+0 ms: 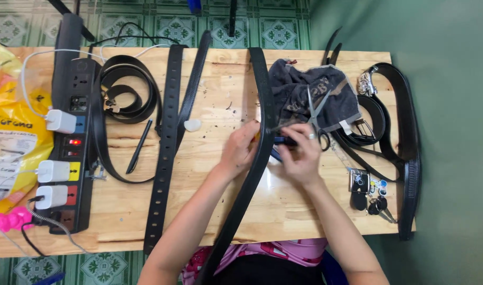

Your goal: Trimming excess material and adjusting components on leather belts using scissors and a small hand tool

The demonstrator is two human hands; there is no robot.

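A long black belt (pixel 263 89) runs from the table's far edge down past the near edge toward my lap. My left hand (pixel 240 149) pinches this belt from its left side near the table's middle. My right hand (pixel 300 154), with a ring on one finger, holds a small blue-handled tool (pixel 279 141) against the belt from the right. Just beyond my right hand, scissors (pixel 315 113) lie on a dark grey cloth (pixel 310 95).
Two more black belts (pixel 167 137) lie flat to the left, with a coiled belt (pixel 126 89), a black pen (pixel 139 146) and a small white piece (pixel 192 125). A power strip (pixel 72 137) with chargers sits far left by a yellow bag (pixel 14 126). Belts with buckles (pixel 389 116) and keys (pixel 371 195) lie right.
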